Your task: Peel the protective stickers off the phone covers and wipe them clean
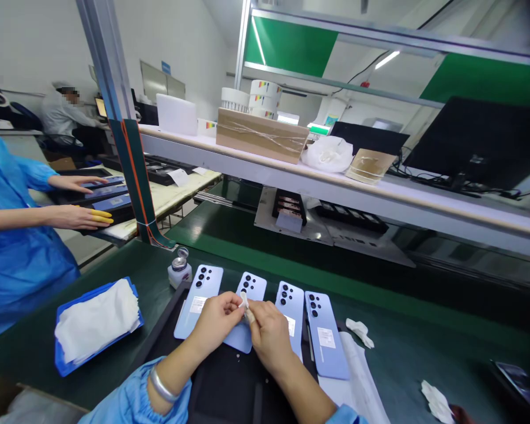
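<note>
Low in the middle of the view, my left hand (218, 318) and my right hand (271, 335) meet with fingers closed on a small, crumpled white wipe (244, 298). Right beneath them lies a light blue phone (238, 340), back side up, partly covered by my fingers. More such phones are in the same row: a left phone (209, 280), one just right of my hands (294, 294), and a far-right phone (331, 356). Each of these three shows a white label and dark camera lenses. The phones rest at a black tray (223, 394), which my forearms partly hide.
A blue tray (64, 368) of white cloths stands left, near a small pump bottle (179, 271). Crumpled wipes (360, 333) lie right. A co-worker's hands (77, 217) touch another phone tray at left. A loaded shelf (265, 156) crosses behind the green bench.
</note>
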The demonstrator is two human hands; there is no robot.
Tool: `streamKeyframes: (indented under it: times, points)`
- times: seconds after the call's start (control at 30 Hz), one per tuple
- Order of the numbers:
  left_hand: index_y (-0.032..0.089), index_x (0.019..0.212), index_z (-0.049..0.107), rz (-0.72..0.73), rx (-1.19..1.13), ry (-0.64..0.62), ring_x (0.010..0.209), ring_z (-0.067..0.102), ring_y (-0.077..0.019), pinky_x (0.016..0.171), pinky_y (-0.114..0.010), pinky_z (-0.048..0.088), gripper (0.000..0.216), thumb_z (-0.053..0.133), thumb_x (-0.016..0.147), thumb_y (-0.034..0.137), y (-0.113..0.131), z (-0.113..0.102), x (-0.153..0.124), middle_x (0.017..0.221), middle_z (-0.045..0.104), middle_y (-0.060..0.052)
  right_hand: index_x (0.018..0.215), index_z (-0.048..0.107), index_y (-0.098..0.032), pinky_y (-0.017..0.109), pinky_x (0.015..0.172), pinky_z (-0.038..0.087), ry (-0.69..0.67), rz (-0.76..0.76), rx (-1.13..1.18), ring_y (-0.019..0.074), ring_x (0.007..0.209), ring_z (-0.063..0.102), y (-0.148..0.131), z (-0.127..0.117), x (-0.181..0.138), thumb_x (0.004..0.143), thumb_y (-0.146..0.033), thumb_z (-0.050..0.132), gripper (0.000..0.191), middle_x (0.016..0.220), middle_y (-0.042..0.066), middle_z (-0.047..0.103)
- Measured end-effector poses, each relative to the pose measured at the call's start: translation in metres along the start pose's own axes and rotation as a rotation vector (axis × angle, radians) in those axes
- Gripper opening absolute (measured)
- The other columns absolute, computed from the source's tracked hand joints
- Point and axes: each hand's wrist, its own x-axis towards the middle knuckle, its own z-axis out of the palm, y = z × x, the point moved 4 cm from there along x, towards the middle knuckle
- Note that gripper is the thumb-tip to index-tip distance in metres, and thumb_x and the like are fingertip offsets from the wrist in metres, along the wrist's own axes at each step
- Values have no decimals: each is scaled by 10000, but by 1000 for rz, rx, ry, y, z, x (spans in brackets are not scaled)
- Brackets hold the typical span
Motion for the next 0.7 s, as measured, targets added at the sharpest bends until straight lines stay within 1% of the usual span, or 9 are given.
streamKeyframes:
  times: [0.13,0.23,0.33,0.43,0.5,0.57,0.6,0.67,0.7]
  points:
    - [168,813,627,42,11,-1,678,613,-162,639,-265,474,127,639,789,293,6,0,-2,718,651,-14,1185,650,-198,345,790,474,9,-49,-42,238,879,618,-4,-1,-2,913,-130,452,343,1008,81,721]
    - [170,861,624,64,-5,-41,753,641,-176,703,-280,496,96,598,786,224,12,1,-5,790,672,-27,1219,625,-183,348,802,473,0,-62,-44,241,904,608,-5,-1,-2,925,-163,463,337,1054,96,706]
    - [180,922,614,79,-30,-102,840,659,-185,770,-294,509,204,551,734,132,15,4,-8,878,683,-34,1239,614,-183,351,785,472,-2,-33,-38,248,909,603,-3,0,-2,915,-221,519,340,1064,106,695]
    - [186,943,599,69,-61,-138,836,666,-184,764,-293,513,292,545,671,97,13,8,-9,875,675,-26,1139,669,-194,352,776,465,28,26,31,244,883,607,2,-1,0,925,-246,505,274,980,97,700]
    - [182,926,582,41,-89,-133,778,671,-182,706,-286,516,265,574,668,127,9,9,-7,832,662,-21,1035,701,-202,338,762,463,43,92,159,230,853,613,8,-2,1,940,-263,483,246,920,81,701]
    - [181,894,558,8,-114,-88,698,661,-169,629,-267,503,200,618,705,202,4,6,-4,775,633,-7,970,706,-199,315,730,468,32,176,390,213,809,622,14,-3,2,938,-306,503,232,875,66,702]
    - [183,887,545,-2,-122,-50,665,647,-155,597,-251,488,203,645,721,246,2,4,-3,763,617,2,949,705,-195,304,711,471,14,216,535,206,783,625,17,-2,3,927,-338,532,226,852,59,702]
    - [189,909,531,-11,-133,23,642,618,-127,558,-222,460,288,707,722,320,1,-2,0,791,604,11,897,702,-184,283,672,471,-42,285,821,186,717,620,22,0,4,882,-410,613,244,784,41,697]
    - [190,930,531,-16,-140,40,642,607,-120,552,-215,456,344,740,705,346,0,-4,1,815,609,9,864,701,-179,274,654,466,-76,314,934,174,680,610,23,2,5,848,-441,661,266,744,32,690]
